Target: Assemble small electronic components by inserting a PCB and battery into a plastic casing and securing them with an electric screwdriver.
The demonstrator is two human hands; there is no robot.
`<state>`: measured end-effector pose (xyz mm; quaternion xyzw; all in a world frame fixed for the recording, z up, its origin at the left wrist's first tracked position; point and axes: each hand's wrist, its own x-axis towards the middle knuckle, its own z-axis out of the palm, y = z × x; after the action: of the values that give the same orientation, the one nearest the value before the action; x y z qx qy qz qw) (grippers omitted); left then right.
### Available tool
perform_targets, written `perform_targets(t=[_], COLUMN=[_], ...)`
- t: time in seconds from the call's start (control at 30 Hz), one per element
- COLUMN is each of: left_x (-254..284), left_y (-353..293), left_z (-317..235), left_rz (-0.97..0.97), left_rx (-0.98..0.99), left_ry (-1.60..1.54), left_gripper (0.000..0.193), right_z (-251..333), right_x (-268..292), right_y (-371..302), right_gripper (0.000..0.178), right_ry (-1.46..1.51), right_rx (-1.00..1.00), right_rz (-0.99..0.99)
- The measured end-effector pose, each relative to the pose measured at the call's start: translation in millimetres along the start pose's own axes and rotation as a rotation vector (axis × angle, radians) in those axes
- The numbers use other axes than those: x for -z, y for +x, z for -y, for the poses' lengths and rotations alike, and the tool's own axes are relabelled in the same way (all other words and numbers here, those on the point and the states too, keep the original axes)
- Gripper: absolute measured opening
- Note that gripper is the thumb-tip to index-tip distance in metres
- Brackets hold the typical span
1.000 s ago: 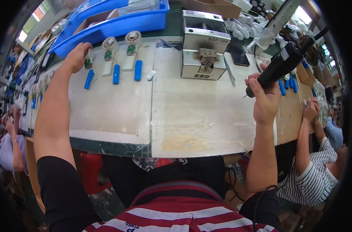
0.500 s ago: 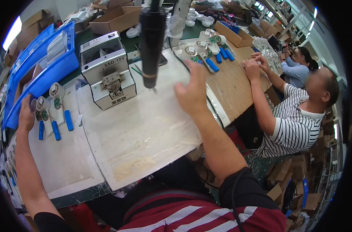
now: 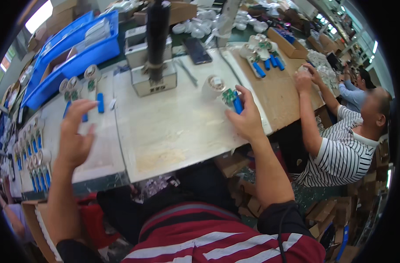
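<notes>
Since half a second ago my right hand [image 3: 246,120] has dropped away from the hanging black screwdriver [image 3: 158,37] and come down onto a small assembly [image 3: 229,95] with a green board, white round cap and blue cell, near the desk's [image 3: 178,127] right edge. Its fingers close on that piece. My left hand [image 3: 75,136] has lifted off the parts at the left and hovers, fingers spread and empty. I judge the work only partly done: rows of similar units [image 3: 33,162] wait at my left, another batch [image 3: 261,55] lies far right. The middle pad is bare, giving free room; a co-worker's arm [image 3: 312,118] crowds the right edge.
</notes>
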<state>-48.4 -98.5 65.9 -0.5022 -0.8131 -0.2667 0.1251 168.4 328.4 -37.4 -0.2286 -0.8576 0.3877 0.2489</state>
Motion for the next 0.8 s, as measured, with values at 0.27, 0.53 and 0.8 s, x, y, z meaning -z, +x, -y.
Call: perform_targets(t=[0.27, 0.53, 0.8], left_x=[-100.8, -93.1, -89.1], left_y=[9.2, -21.2, -23.3], left_z=[-70.6, -52.4, -49.5], left_rz=[0.162, 0.202, 0.241], left_rx=[-0.017, 0.017, 0.016], left_ry=[-0.356, -0.328, -0.272], left_gripper=[0.068, 0.051, 0.037], right_z=[76.7, 102.8, 92.3], right_x=[-63.6, -79.8, -87.0], right_y=[-53.8, -52.4, -44.3], right_gripper=[0.066, 0.044, 0.031], right_ry=[0.287, 0.250, -0.007], right_rx=[0.295, 0.401, 0.567], right_rz=[0.536, 0.403, 0.217])
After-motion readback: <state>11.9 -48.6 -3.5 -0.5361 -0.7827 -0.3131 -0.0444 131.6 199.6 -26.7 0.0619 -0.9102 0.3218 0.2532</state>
